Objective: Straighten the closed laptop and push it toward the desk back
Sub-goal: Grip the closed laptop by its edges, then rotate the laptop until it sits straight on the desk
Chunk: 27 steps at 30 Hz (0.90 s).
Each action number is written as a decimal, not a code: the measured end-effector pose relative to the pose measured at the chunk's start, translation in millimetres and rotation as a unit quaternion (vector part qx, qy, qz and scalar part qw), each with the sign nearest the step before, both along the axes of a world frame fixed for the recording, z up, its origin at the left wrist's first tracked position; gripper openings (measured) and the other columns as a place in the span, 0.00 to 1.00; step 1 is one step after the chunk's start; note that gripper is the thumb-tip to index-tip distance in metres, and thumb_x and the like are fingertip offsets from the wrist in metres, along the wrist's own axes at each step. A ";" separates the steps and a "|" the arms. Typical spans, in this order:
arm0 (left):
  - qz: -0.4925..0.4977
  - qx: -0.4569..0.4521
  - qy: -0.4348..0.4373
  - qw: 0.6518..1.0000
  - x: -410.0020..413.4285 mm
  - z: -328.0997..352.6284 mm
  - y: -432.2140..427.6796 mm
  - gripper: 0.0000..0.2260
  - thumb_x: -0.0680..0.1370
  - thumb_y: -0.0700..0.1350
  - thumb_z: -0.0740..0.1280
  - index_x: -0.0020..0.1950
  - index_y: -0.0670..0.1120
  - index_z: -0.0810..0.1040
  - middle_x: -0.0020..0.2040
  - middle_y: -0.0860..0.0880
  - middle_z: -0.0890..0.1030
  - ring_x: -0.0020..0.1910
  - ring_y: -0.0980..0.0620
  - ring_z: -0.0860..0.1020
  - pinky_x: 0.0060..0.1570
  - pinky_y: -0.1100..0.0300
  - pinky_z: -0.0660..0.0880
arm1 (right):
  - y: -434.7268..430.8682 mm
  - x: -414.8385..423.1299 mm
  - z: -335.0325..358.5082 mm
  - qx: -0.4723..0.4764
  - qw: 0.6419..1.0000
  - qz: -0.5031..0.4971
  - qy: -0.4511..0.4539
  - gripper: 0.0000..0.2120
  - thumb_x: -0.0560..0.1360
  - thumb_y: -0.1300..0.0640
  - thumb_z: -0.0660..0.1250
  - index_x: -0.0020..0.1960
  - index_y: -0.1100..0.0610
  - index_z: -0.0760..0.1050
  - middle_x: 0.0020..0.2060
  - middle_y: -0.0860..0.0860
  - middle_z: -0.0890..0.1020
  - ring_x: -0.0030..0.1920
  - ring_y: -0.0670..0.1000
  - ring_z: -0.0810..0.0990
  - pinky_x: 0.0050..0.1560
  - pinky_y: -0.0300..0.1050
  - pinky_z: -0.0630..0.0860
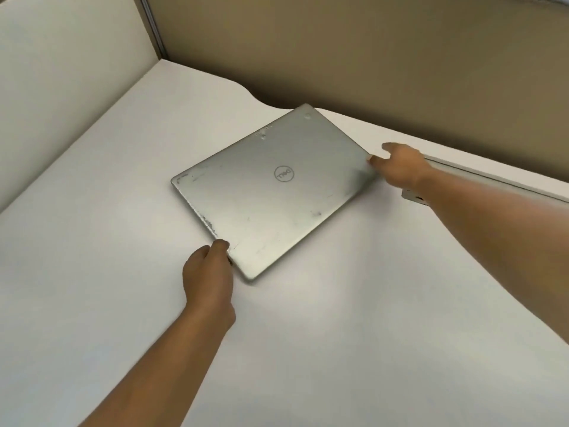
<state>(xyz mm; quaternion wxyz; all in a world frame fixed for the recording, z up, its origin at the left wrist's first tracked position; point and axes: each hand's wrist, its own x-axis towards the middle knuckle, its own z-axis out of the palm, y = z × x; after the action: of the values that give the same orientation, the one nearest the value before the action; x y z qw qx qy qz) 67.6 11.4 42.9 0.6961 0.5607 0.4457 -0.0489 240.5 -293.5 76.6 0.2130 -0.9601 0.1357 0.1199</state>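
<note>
Laptop [264, 192] closed, skewed mid-desk [92, 272], far corner near back wall; left hand [209, 282] pinching near-left edge, right hand [400, 167] pinching right corner, opposite grips likely for twisting square before pushing back.

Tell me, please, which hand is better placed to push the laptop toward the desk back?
Probably the left hand: it sits at the near corner of the laptop, behind it. The right hand holds the far right corner, better for pivoting.
</note>
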 end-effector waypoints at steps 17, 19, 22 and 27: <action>0.027 0.005 0.075 0.997 39.8 0.1 13.9 0.11 0.73 0.51 0.68 0.49 0.45 0.76 0.36 0.50 0.71 0.33 0.50 0.70 0.38 0.58 0.70 | 0.6 53.8 -29.3 0.058 0.994 -0.072 0.067 0.32 0.77 0.37 0.52 0.69 0.60 0.69 0.68 0.57 0.72 0.66 0.61 0.70 0.61 0.50 0.66; 0.016 0.007 0.067 0.998 39.4 -2.2 21.3 0.08 0.73 0.50 0.71 0.44 0.47 0.77 0.40 0.51 0.77 0.38 0.50 0.75 0.44 0.57 0.74 | -1.6 44.1 -30.5 0.042 0.996 -0.057 0.056 0.33 0.78 0.36 0.51 0.67 0.61 0.71 0.65 0.58 0.74 0.63 0.62 0.72 0.58 0.49 0.66; -0.007 0.028 0.047 0.998 35.6 -4.1 32.8 0.09 0.73 0.50 0.74 0.42 0.48 0.78 0.39 0.52 0.78 0.36 0.52 0.76 0.48 0.56 0.76 | -6.9 22.8 -27.6 0.048 0.997 -0.051 0.033 0.34 0.77 0.35 0.51 0.63 0.63 0.74 0.62 0.59 0.77 0.60 0.62 0.75 0.58 0.49 0.68; -0.068 0.033 0.024 0.997 16.1 -0.9 46.0 0.08 0.73 0.49 0.75 0.43 0.47 0.79 0.41 0.52 0.80 0.35 0.55 0.75 0.41 0.61 0.73 | -20.1 -43.1 -19.7 0.112 0.991 -0.077 0.020 0.37 0.74 0.31 0.53 0.59 0.63 0.77 0.58 0.60 0.80 0.57 0.62 0.78 0.58 0.50 0.72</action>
<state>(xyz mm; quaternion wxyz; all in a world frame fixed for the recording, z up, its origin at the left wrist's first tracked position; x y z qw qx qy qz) 83.7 57.4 42.0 0.6617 0.6108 0.4244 -0.0946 197.4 -313.6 57.0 0.3246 -0.9145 0.1991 0.1368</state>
